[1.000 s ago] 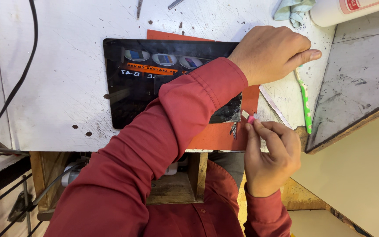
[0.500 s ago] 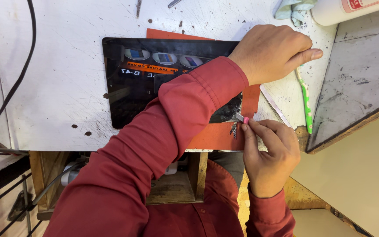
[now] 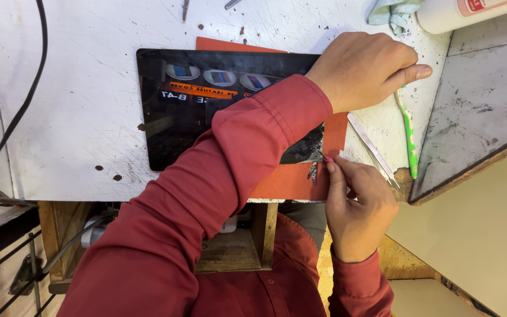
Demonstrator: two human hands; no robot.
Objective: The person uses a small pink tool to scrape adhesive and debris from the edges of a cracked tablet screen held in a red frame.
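Tablet (image 3: 206,111), black and glossy, lies flat on an orange mat (image 3: 291,182) on the scuffed white table (image 3: 77,70); its right portion is hidden beneath the red sleeve (image 3: 218,176) crossing it, and the near right corner shows cracked, dark fragments. Reflections on the glass blur the surface. Left hand (image 3: 365,67) rests palm down over the tablet's far right corner, fingers curled, pressing rather than gripping anything. Right hand (image 3: 359,205) is pinched shut on a small pink-tipped tool (image 3: 327,158), whose tip meets the damaged corner; most of the tool is concealed within the fingers. Green toothbrush (image 3: 409,141) and metal tweezers (image 3: 371,149) lie just right of the mat. A white bottle (image 3: 470,12) is cut off at the top edge.
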